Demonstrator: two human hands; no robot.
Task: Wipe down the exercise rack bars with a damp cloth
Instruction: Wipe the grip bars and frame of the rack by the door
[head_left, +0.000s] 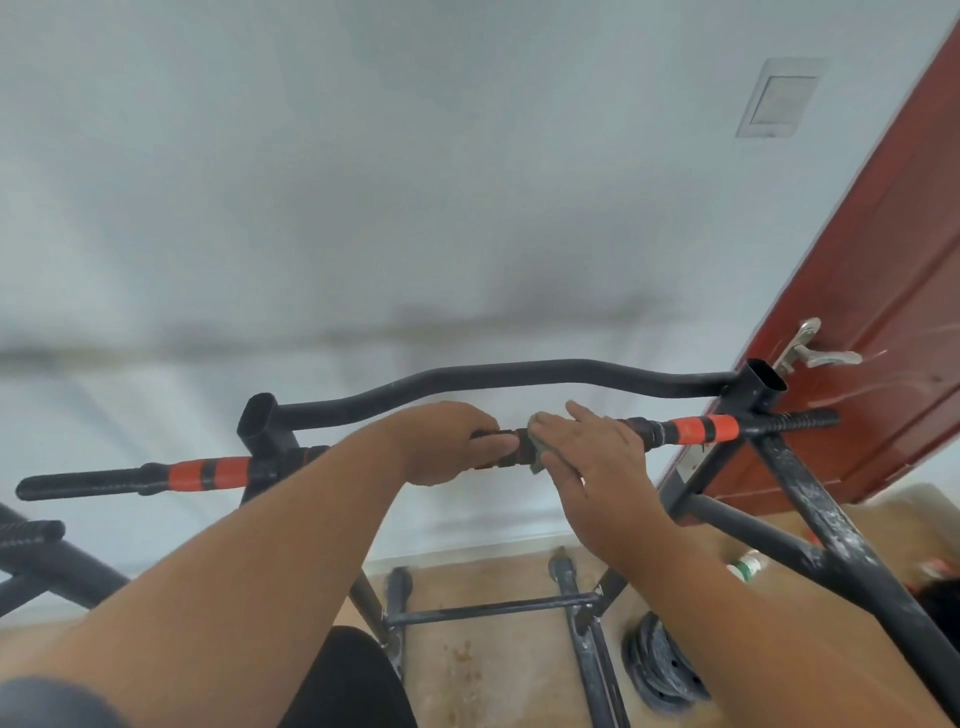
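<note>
A black straight bar with orange bands (691, 429) runs across the top of the exercise rack. Behind it arches a curved black bar (509, 372). My left hand (447, 441) grips the straight bar near its middle. Right beside it, my right hand (592, 447) wraps a greenish cloth (535, 457) round the same bar; only a small edge of the cloth shows under the fingers. The two hands almost touch.
Dusty black rack posts (826, 525) slope down on the right, and a padded arm (31, 535) sits at the left. A red door (883, 312) with a metal handle stands close on the right. Weight plates (660, 670) and a bottle (745, 566) lie on the floor below.
</note>
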